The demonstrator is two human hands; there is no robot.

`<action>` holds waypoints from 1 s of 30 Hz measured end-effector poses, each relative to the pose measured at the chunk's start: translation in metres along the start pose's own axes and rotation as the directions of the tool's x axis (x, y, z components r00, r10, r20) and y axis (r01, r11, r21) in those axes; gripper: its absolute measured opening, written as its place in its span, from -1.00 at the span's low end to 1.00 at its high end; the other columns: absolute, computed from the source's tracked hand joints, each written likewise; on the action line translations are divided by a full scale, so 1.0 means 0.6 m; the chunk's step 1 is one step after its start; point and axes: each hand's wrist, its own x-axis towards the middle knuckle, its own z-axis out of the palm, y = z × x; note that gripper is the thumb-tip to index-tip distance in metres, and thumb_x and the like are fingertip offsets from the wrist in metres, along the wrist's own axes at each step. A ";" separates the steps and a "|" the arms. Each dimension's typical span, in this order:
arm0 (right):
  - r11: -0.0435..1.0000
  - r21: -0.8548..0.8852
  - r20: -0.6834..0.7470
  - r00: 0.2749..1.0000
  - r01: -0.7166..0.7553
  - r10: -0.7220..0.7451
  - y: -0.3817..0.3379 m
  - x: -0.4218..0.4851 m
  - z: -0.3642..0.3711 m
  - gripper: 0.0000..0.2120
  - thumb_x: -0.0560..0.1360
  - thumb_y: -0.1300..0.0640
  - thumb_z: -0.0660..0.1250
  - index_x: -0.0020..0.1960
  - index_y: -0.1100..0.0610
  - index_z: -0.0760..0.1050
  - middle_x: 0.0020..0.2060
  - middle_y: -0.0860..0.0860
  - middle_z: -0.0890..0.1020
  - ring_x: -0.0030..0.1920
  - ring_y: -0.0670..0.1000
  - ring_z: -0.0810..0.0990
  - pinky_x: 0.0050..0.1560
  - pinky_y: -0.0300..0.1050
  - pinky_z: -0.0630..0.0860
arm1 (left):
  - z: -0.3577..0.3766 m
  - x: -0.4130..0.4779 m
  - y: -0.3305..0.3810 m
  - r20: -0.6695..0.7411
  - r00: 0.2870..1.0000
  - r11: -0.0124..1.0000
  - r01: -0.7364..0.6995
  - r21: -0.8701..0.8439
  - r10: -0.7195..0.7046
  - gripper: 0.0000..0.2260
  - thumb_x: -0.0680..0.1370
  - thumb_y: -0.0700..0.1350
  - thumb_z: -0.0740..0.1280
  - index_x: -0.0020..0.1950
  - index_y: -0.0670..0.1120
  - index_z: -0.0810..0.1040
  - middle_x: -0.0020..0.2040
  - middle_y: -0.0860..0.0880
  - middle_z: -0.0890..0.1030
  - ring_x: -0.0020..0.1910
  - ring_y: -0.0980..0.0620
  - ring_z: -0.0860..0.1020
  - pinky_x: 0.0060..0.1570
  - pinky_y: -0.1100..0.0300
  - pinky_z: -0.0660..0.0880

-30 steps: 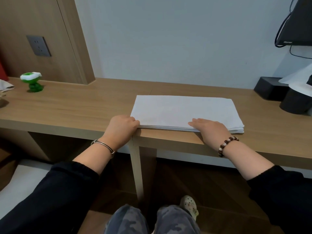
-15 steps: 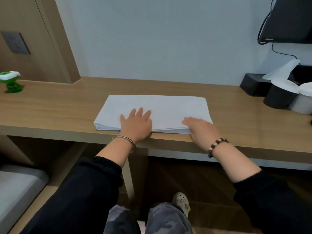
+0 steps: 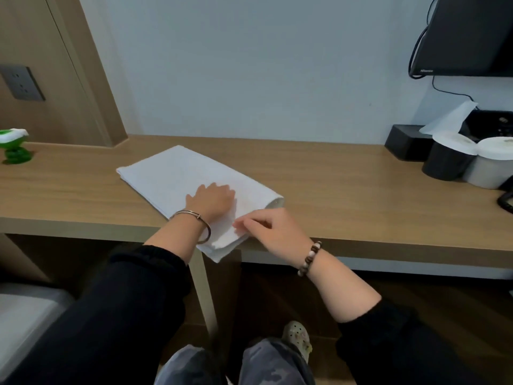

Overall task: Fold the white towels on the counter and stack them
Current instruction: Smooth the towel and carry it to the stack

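The right hand (image 3: 273, 230) pinches the towel (image 3: 172, 173) at its near edge with curled fingers. The left hand (image 3: 212, 200) presses flat on top. The folded towel lies askew on the counter (image 3: 347, 195), one corner overhanging the front edge.

Counter (image 3: 347, 184), far left edge: green-and-white plastic toy (image 3: 12, 147), with a grey wall socket (image 3: 22, 83) on the wood panel above it. Back right corner: black box (image 3: 405, 143), then a black cylinder (image 3: 444, 166) and a pale cylinder (image 3: 488, 175) side by side, both white-topped. Television (image 3: 469, 34) mounted on the wall above them.
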 end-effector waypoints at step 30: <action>0.753 -0.325 0.049 0.784 -0.573 0.618 0.052 0.163 -0.109 -0.49 0.52 -0.26 0.15 -0.04 0.20 0.52 -0.40 0.04 0.50 -0.49 -0.02 0.39 -0.48 -0.25 0.32 | 0.050 -0.021 0.012 -0.105 0.994 0.995 0.018 0.095 -0.008 -0.39 0.49 0.39 -0.15 0.51 0.21 -0.05 0.56 -0.01 -0.06 0.52 -0.14 -0.10 0.36 -0.31 -0.11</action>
